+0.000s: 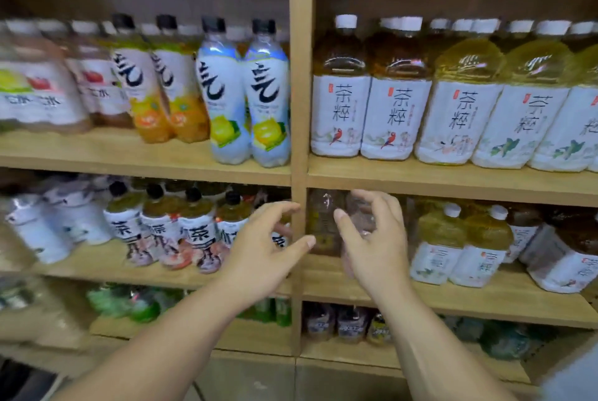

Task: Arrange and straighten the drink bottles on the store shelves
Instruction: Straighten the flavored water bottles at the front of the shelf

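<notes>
Hands [268, 248] [372, 239] open, tea bottles [339, 109] labelled 茶粹

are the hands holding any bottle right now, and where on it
Neither visibly grips one. The left hand is open in the air; the right hand curls open-fingered before a blurred bottle.

Shelves [136, 154]: pale tan wood. Upper-left bottles [270, 93]: black caps, light blue labels with bold black brushstroke characters and yellow fruit; neighbouring pair [152, 90] white and orange. Upper-right tea bottles [339, 90]: white caps, amber to yellow-green liquid, white labels with black characters and a red bird. Lowest-shelf bottles [129, 303]: green, blurred.
</notes>
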Available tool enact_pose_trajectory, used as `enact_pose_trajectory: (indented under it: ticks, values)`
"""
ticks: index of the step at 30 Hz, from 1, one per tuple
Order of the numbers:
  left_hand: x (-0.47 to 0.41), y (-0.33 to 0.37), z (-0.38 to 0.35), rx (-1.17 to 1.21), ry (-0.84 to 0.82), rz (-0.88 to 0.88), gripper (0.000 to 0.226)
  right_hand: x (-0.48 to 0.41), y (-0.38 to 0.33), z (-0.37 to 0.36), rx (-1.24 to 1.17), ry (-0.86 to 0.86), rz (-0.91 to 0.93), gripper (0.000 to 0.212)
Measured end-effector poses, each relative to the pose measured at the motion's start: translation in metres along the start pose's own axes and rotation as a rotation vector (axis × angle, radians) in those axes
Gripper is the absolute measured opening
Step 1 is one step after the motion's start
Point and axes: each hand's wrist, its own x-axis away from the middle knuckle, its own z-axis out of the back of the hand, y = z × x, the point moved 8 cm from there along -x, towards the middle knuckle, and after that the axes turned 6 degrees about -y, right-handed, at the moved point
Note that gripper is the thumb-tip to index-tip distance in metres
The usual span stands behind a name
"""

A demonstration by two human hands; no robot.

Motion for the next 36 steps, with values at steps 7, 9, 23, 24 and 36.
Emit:
enact_pose_trajectory:
  ticks: [7, 9, 23, 24, 36]
  values:
    - [0.032, -0.04, 0.163, -0.044, 0.201, -0.001, 0.045, 0.001, -0.117, -0.094, -0.013, -0.055, 0.148, 0.034]
    - [0.035, -0.05, 0.204, -0.059, 0.244, 0.006, 0.046, -0.005, -0.146, -0.115, 0.001, -0.071, 0.183, 0.033]
    - [-0.036, -0.014, 0.319, -0.193, 0.25, -0.136, 0.067, -0.097, -0.263, -0.123, 0.327, 0.08, 0.378, 0.038]
    - [-0.043, -0.011, 0.316, -0.196, 0.248, -0.14, 0.067, -0.102, -0.264, -0.118, 0.393, 0.131, 0.394, 0.039]
    - [-0.122, 0.009, 0.23, 0.03, 0.019, -0.153, 0.088, -0.143, -0.219, -0.095, 0.615, 0.166, 0.386, 0.061]
